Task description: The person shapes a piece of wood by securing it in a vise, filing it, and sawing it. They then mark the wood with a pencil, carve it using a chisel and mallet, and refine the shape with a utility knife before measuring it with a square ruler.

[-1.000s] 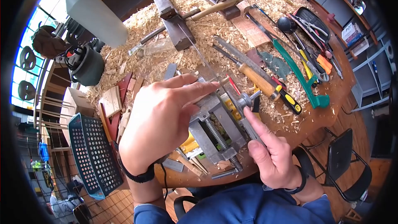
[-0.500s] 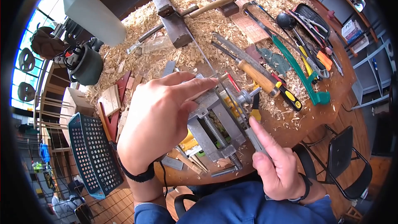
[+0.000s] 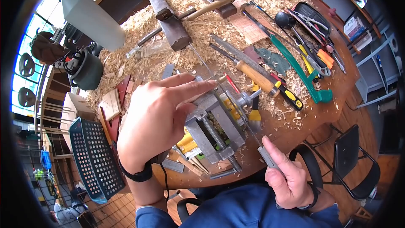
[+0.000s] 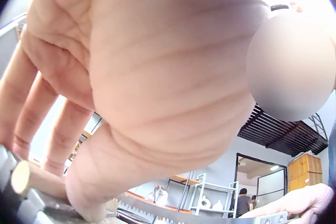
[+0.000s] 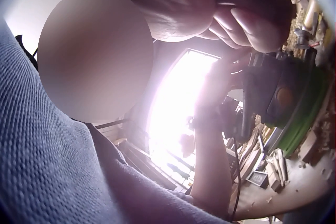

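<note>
Right grip clamped on the flat grey handle of a thin saw; left grip pinching a round wooden stick at the metal vise. Curly shavings litter the table beyond a brush.

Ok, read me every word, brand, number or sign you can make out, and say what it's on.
None can be read.
Black-and-yellow file handle: mark too small.
White box at the far right: any print too small.
Small grey block, right wrist view: any marking too blurred.
</note>
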The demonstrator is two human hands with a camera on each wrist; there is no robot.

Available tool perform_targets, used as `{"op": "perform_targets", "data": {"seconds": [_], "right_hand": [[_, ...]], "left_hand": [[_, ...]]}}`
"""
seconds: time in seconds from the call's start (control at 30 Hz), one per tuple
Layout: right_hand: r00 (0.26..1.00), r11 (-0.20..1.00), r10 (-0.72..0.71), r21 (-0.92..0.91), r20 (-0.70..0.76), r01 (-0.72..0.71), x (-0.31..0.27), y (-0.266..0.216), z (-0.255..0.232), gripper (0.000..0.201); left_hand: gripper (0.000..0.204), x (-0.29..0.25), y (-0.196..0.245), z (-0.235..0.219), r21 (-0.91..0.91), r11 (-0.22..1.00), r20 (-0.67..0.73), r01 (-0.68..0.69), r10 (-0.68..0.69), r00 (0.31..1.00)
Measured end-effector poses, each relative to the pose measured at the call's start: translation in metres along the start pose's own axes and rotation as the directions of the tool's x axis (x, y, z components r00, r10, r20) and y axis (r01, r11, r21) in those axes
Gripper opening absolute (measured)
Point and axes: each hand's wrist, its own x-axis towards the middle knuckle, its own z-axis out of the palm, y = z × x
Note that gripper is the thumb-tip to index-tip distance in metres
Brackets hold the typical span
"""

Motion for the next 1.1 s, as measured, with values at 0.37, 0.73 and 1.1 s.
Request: {"op": "perform_targets", "data": {"seconds": [0.37,0.73,1.1], "right_hand": [[1.0,1.0,-0.008,0.008,-0.02,0.008,0.051,0.011,0.009,0.055],[0.959,0.961,-0.27,-0.093,-0.084,0.262,0.081,0.028,0.024,0.054],[0.998,0.998,-0.069,-0.01,-0.011,0.069,0.033,0.011,0.006,0.054]], "left_hand": [[0.057,-0.002,-0.004,0.003,-0.014,1.0,-0.042,-0.016,0.016,0.999],[0.057,-0.003,0.002,0.005,-0.008,0.999,-0.046,0.041,-0.041,0.998],[0.058,-0.001,0.005,0.006,0.024,0.999,-0.043,0.022,-0.021,0.999]]}}
